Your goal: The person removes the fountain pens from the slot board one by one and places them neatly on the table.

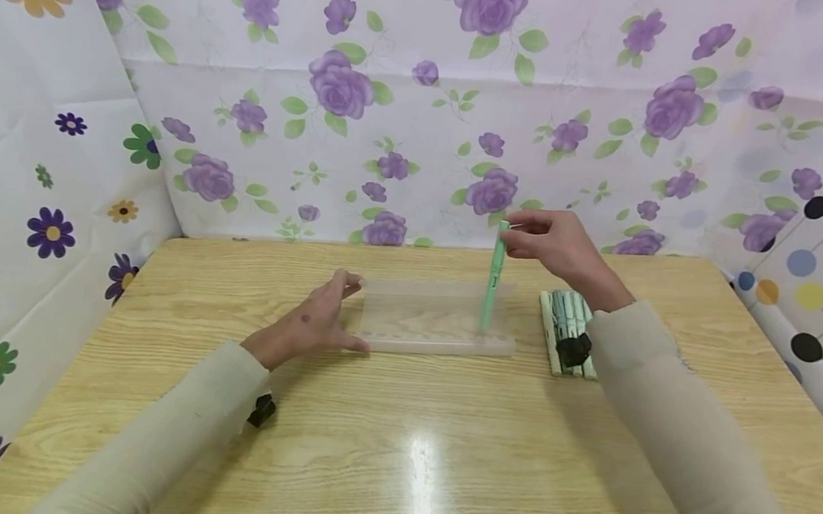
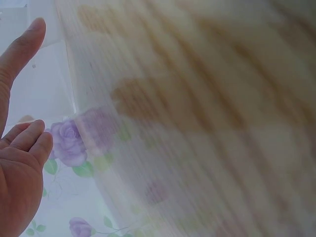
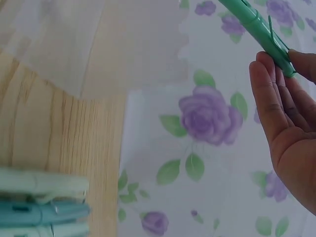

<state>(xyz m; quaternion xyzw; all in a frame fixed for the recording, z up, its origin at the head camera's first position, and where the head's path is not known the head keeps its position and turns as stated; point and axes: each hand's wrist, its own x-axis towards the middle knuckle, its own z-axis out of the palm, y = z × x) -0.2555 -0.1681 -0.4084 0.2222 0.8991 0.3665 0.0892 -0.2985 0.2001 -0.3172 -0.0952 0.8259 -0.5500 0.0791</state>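
My right hand (image 1: 556, 241) pinches a green pen (image 1: 494, 276) by its capped top end. The pen hangs almost upright over the right part of a clear plastic tray (image 1: 440, 345); whether its lower tip touches the tray I cannot tell. In the right wrist view, the thumb and fingers close on the end of the pen (image 3: 261, 32) with the clip. At the tray's left end is my left hand (image 1: 318, 318), thumb and fingers spread along that side. The left wrist view shows the same hand (image 2: 22, 163) with its thumb raised and nothing gripped.
A row of several pens (image 1: 547, 334) in pale green and grey-blue lies right of the tray, partly behind the right sleeve and a black wrist piece (image 1: 574, 350). Flowered cloth (image 1: 410, 110) hangs behind the wooden table (image 1: 365, 449).
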